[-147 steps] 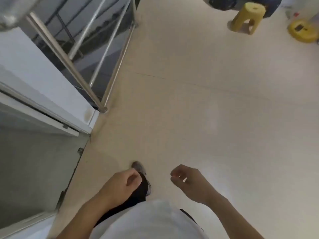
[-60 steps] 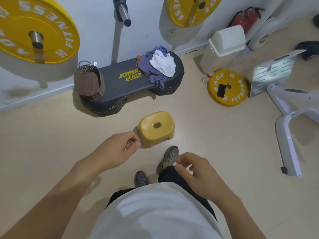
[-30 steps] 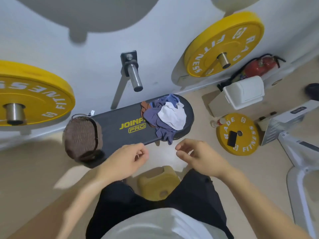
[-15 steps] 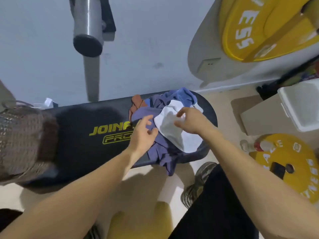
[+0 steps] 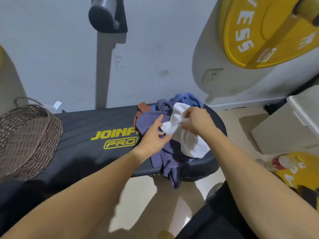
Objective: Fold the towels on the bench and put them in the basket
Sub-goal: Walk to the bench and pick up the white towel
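Note:
A heap of towels lies at the right end of the black bench [image 5: 89, 125]: a white towel [image 5: 191, 144] on top, a purple towel [image 5: 151, 121] under it, a blue towel [image 5: 186, 99] behind and a brown towel [image 5: 142, 108] at the far left of the heap. My right hand [image 5: 196, 121] grips the white towel's upper edge and lifts it off the heap. My left hand [image 5: 155, 135] rests on the purple towel with fingers stretched toward the white one. A brown wicker basket [image 5: 25, 135] stands on the bench's left end.
The wall behind carries a metal peg [image 5: 103, 16] and a yellow weight plate [image 5: 269, 31]. A white lidded bin [image 5: 290, 125] stands on the floor at the right, beside a second yellow plate [image 5: 296, 171] and a bottle [image 5: 276, 163].
I walked to the bench and bent over it. In the last half second my right hand closed on the white towel and began raising it; my left hand slid onto the purple towel.

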The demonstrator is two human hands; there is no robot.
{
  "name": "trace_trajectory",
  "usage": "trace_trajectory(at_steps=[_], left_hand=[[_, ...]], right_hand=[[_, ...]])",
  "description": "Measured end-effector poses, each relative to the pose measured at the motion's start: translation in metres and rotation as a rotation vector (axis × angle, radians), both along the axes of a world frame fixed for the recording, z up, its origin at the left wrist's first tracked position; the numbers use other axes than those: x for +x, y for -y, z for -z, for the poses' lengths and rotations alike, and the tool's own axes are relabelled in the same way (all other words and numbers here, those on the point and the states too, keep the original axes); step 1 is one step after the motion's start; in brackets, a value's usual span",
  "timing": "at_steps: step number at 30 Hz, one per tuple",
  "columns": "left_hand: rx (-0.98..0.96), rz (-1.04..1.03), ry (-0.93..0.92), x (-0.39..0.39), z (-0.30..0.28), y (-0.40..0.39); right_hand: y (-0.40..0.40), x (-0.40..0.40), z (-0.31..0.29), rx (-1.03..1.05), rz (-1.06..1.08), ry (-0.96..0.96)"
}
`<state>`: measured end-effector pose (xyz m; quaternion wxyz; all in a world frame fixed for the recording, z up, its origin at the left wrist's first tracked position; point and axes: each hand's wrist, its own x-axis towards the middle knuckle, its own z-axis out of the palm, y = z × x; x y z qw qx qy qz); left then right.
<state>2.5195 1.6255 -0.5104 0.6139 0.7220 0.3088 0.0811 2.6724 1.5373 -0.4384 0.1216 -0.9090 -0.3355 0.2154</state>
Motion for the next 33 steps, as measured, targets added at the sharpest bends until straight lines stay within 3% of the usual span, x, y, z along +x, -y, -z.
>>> trace_trajectory(at_steps=[7,9,12,18,20,24,26,29,33], left_hand=[[-0.05,-0.174,0.312,-0.02,-0.064,0.003],[-0.142,-0.218,0.365,-0.028,-0.084,0.0],[-0.216,-0.201,0.395,-0.043,-0.106,-0.009],[0.1,-0.149,0.283,-0.077,-0.13,-0.05],[0.2,-0.102,0.236,-0.087,-0.131,-0.068],[0.09,-0.142,0.298,-0.108,-0.118,-0.102],[0.01,-0.221,0.315,-0.114,-0.107,-0.118],[-0.012,-0.235,0.305,-0.111,-0.094,-0.136],[-0.032,-0.22,0.286,-0.101,-0.078,-0.147]], right_hand=[[0.012,-0.033,-0.059,0.288,-0.139,-0.097],[0.012,-0.045,-0.071,0.365,-0.214,-0.061],[0.013,-0.062,-0.077,0.519,-0.292,-0.191],[0.006,-0.091,-0.068,0.769,-0.258,-0.635],[-0.004,-0.095,-0.06,0.807,-0.228,-0.702],[-0.022,-0.079,-0.045,0.648,-0.343,-0.278],[-0.024,-0.062,-0.033,0.456,-0.449,-0.128],[-0.025,-0.037,-0.009,0.016,-0.48,-0.078],[-0.038,-0.034,0.009,-0.155,-0.481,-0.094]])
